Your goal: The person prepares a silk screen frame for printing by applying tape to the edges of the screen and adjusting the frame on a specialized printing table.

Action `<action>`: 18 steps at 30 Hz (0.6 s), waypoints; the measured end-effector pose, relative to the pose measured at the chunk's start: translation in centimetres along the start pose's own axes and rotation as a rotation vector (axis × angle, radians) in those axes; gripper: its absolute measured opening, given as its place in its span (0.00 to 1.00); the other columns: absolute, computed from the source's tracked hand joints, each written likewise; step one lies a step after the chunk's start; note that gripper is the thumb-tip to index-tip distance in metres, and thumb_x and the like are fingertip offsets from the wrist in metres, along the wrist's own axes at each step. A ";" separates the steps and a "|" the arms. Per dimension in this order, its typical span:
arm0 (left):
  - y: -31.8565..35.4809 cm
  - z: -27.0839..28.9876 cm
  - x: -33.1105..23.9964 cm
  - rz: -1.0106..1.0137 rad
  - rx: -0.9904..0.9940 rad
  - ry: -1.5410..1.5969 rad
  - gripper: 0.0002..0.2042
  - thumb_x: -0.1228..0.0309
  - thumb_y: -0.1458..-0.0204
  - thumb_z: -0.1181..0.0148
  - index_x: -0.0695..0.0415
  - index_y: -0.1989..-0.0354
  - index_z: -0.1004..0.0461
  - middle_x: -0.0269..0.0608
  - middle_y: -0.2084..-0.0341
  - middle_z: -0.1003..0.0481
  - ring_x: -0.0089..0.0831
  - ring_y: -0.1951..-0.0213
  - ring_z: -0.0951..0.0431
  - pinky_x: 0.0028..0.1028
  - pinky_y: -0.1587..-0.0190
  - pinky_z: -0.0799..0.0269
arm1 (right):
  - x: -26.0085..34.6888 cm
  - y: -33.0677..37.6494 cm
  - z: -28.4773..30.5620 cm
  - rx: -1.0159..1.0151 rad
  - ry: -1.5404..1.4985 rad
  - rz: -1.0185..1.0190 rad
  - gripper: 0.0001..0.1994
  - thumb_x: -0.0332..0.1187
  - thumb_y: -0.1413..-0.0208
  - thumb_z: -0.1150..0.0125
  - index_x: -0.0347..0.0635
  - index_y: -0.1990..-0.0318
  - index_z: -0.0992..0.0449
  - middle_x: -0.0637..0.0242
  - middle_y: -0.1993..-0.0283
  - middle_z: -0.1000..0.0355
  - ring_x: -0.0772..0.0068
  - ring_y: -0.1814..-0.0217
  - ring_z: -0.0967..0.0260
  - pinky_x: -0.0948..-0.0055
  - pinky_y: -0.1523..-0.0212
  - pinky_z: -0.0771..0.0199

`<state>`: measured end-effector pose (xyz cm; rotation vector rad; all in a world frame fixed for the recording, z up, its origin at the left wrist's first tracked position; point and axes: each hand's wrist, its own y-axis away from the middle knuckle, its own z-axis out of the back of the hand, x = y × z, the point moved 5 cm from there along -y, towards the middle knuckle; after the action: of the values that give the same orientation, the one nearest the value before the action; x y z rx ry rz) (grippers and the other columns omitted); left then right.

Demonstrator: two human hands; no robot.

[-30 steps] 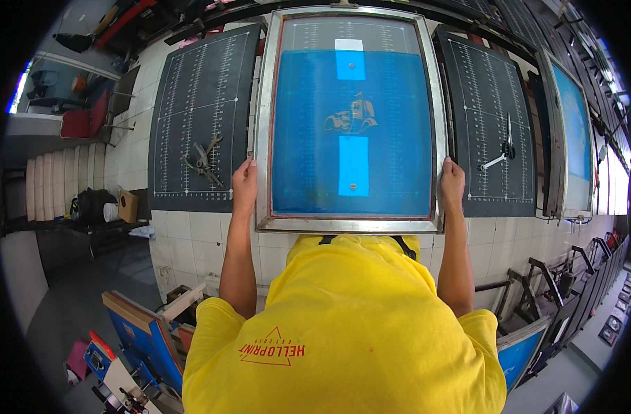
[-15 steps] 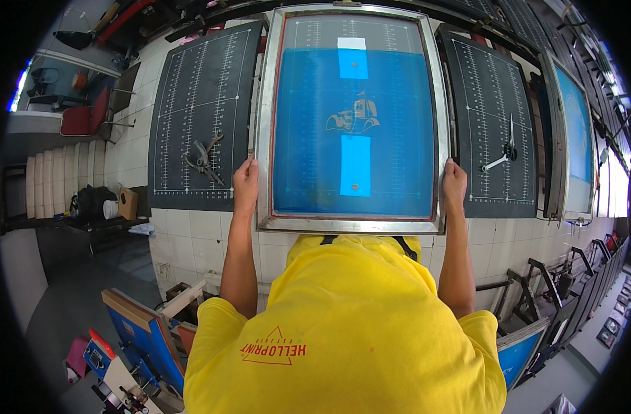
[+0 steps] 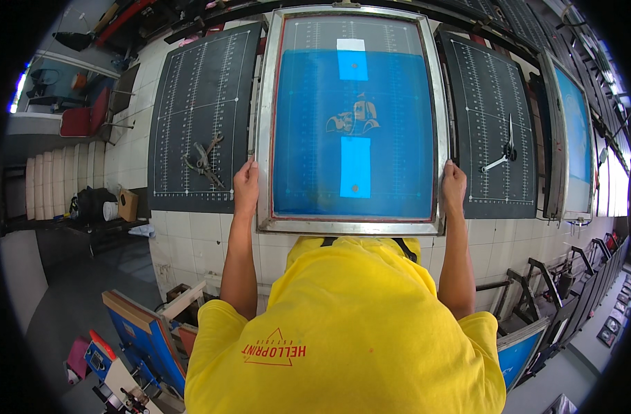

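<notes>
A metal-framed printing screen point(image 3: 350, 226) lies in front of me, level as far as I can see. Its blue mesh carries a pale scooter-like stencil point(image 3: 357, 123). Two light rectangular pieces, an upper one point(image 3: 352, 67) and a lower one point(image 3: 355, 162), show through the mesh. My left hand point(image 3: 246, 185) is closed on the frame's left edge near its lower corner. Opposite it, my right hand point(image 3: 455, 185) grips the right edge at about the same height. The undersides of both grips are hidden. Beneath the screen, a ruled dark board is visible through the mesh.
Pliers-like tools point(image 3: 205, 162) lie on the dark ruled board point(image 3: 170, 131) at left. The right board point(image 3: 467, 76) bears scissors point(image 3: 510, 148) and a wrench point(image 3: 495, 163). Another blue screen point(image 3: 574, 138) stands farther right. A red chair point(image 3: 86, 121) is at far left.
</notes>
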<state>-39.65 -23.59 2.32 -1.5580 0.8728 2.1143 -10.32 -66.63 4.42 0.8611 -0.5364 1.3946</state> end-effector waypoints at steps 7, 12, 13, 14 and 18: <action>-0.1 0.0 0.2 -0.013 -0.003 -0.004 0.21 0.66 0.33 0.53 0.68 0.37 0.33 0.43 0.51 0.23 0.23 0.51 0.27 0.22 0.46 0.35 | 0.1 0.0 -0.1 -0.027 0.016 0.035 0.23 0.44 0.34 0.52 0.29 0.71 0.32 0.62 0.78 0.42 0.72 0.72 0.48 0.64 0.68 0.40; 0.2 -0.1 -0.3 -0.024 -0.005 -0.029 0.22 0.65 0.33 0.53 0.69 0.38 0.33 0.44 0.51 0.23 0.24 0.51 0.27 0.23 0.45 0.34 | 0.0 -0.1 0.0 -0.015 0.040 0.045 0.23 0.45 0.34 0.51 0.28 0.70 0.31 0.63 0.77 0.41 0.72 0.71 0.48 0.64 0.67 0.40; 0.2 -0.1 -0.3 -0.023 0.002 -0.008 0.22 0.65 0.33 0.53 0.69 0.38 0.33 0.44 0.50 0.23 0.24 0.51 0.27 0.23 0.45 0.35 | 0.1 -0.1 0.0 -0.019 0.029 0.043 0.23 0.45 0.34 0.51 0.28 0.71 0.32 0.62 0.78 0.42 0.71 0.72 0.48 0.63 0.67 0.40; 0.2 -0.2 -0.3 -0.022 0.010 0.013 0.22 0.65 0.33 0.53 0.69 0.38 0.33 0.45 0.50 0.23 0.24 0.51 0.27 0.22 0.45 0.35 | 0.1 0.0 -0.1 -0.023 0.017 0.040 0.23 0.44 0.34 0.52 0.28 0.72 0.33 0.60 0.79 0.43 0.71 0.72 0.48 0.63 0.68 0.40; -0.1 0.0 0.0 -0.040 0.012 -0.008 0.22 0.64 0.33 0.54 0.69 0.38 0.32 0.45 0.49 0.24 0.25 0.49 0.27 0.23 0.43 0.36 | -0.1 -0.1 -0.3 -0.035 -0.005 0.049 0.23 0.43 0.34 0.53 0.28 0.72 0.34 0.59 0.79 0.44 0.70 0.73 0.49 0.62 0.69 0.41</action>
<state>-39.61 -23.51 2.34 -1.5470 0.8423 2.0827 -10.24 -66.46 4.15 0.8286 -0.5876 1.4236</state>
